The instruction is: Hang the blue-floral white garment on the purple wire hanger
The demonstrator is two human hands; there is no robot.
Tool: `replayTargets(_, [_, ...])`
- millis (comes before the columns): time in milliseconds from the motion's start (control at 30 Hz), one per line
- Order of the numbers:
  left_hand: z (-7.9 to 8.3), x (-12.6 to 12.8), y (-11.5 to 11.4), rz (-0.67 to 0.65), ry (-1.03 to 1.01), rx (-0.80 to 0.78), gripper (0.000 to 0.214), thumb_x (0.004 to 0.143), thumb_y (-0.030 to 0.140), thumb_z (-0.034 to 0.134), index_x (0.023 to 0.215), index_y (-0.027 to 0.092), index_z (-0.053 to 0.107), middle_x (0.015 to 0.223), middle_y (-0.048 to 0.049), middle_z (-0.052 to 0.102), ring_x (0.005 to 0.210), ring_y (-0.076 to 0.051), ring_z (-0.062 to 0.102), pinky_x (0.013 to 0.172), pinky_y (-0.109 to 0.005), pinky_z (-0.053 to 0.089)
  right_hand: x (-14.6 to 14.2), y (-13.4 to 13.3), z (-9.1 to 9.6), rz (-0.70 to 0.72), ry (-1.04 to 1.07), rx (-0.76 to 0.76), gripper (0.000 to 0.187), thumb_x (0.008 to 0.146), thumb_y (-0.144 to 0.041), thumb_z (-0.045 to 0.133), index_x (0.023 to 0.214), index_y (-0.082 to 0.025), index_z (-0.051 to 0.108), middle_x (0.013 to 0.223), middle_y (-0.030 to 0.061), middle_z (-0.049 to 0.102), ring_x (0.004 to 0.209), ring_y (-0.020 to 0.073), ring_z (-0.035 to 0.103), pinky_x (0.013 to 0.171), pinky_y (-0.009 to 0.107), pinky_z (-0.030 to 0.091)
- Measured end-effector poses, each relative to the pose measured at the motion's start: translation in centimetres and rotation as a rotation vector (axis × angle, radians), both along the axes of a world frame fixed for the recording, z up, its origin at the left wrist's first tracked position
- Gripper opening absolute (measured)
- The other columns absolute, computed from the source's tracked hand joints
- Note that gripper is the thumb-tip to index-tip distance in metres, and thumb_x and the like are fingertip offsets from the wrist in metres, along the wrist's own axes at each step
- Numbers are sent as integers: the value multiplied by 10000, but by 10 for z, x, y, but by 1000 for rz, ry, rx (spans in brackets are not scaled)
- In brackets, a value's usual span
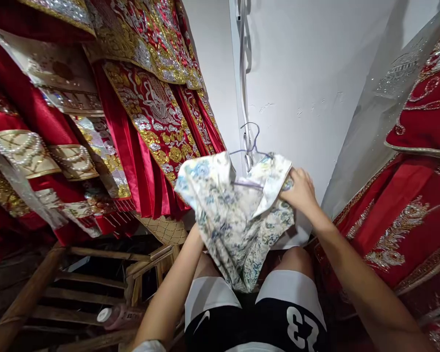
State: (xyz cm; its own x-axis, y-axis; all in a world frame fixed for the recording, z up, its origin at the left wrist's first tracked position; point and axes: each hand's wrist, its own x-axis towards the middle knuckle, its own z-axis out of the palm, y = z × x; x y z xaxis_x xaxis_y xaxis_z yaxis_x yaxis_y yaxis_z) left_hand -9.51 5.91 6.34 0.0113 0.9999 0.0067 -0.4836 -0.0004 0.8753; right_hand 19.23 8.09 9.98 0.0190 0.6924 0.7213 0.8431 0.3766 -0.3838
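A pale floral garment (238, 220) with blue and green flowers hangs from a thin purplish wire hanger (254, 144) in front of me. The hanger's hook points up, near a metal rail on the wall. My right hand (299, 189) is closed on the garment's right shoulder edge, by the folded white facing. On the other side, my left forearm (176, 288) reaches up behind the cloth. That hand is hidden by the garment, so its fingers do not show.
Red and gold embroidered costumes (157, 112) hang on the left. More beaded red clothing (396, 225) and sheer covering hang on the right. A vertical metal rail (242, 73) runs along the white wall. Low left, a wooden chair frame (84, 281) holds a bottle (119, 317) with a white cap.
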Motion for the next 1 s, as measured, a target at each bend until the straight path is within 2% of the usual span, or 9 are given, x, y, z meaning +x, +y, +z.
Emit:
replayTargets(67, [-19, -3, -3, 62, -16, -6, 620, 881, 704, 543, 1303, 264, 654, 1375, -97, 670, 1427, -318, 491, 1206, -464, 375, 3, 16, 15, -105, 6, -17, 495, 730, -424, 713, 1156, -181, 652, 1031, 145, 593, 1020, 375, 543, 859, 454, 440])
replayTargets(167, [-44, 10, -13, 184, 12, -69, 614, 848, 570, 695, 1355, 233, 612, 1476, -97, 597, 1462, -312, 447, 1227, -447, 345, -7, 29, 27, -121, -48, -23, 486, 734, -446, 711, 1144, -191, 654, 1071, 157, 604, 1041, 382, 533, 878, 457, 419])
replayTargets(233, [-59, 23, -20, 244, 45, -85, 623, 785, 373, 814, 1351, 213, 606, 1472, -111, 599, 1435, -317, 483, 1217, -439, 361, -15, 28, 27, -73, -91, -12, 476, 749, -452, 695, 1151, -200, 656, 1077, 151, 604, 1029, 370, 534, 868, 442, 413])
replayTargets(300, [-72, 34, -26, 292, 45, -73, 633, 742, 256, 847, 1329, 206, 616, 1437, -117, 628, 1398, -314, 528, 1204, -436, 380, -17, 23, 21, -57, -101, 7, 486, 765, -449, 678, 1190, -214, 654, 1072, 141, 601, 1021, 360, 537, 864, 432, 409])
replayTargets(400, [-84, 41, -33, 314, 27, -79, 572, 716, 300, 864, 1239, 182, 665, 1328, -139, 698, 1323, -334, 597, 1158, -462, 427, -8, 20, 10, -136, -51, 17, 559, 772, -462, 669, 1281, -234, 633, 1067, 137, 599, 1026, 367, 543, 868, 444, 408])
replayTargets(567, [-87, 39, -39, 284, 126, -46, 575, 619, 386, 920, 1102, 151, 716, 1232, -162, 738, 1253, -347, 642, 1093, -433, 473, 3, 29, 5, -213, 7, -54, 435, 747, -503, 686, 1076, -219, 691, 1011, 147, 611, 987, 378, 546, 840, 459, 423])
replayTargets(700, [-89, 45, -47, 289, 135, -43, 626, 615, 410, 920, 1135, 144, 697, 1281, -173, 712, 1268, -346, 631, 1099, -432, 460, -3, 24, 3, -171, -41, -27, 416, 758, -490, 688, 1087, -236, 676, 1062, 145, 601, 1028, 374, 529, 878, 470, 410])
replayTargets(833, [-92, 51, -59, 267, 169, -131, 602, 644, 396, 916, 1149, 160, 688, 1313, -185, 691, 1330, -364, 581, 1122, -441, 437, 1, 21, -2, -149, -23, -53, 417, 759, -505, 673, 1076, -234, 650, 1074, 139, 584, 1036, 368, 526, 888, 469, 403])
replayTargets(1000, [-80, 56, -64, 245, 172, -117, 538, 693, 361, 891, 1158, 176, 693, 1354, -171, 670, 1358, -350, 560, 1144, -435, 421, 6, 35, 5, -179, 31, -64, 396, 760, -524, 670, 1019, -227, 641, 1072, 143, 574, 1032, 370, 514, 883, 480, 388])
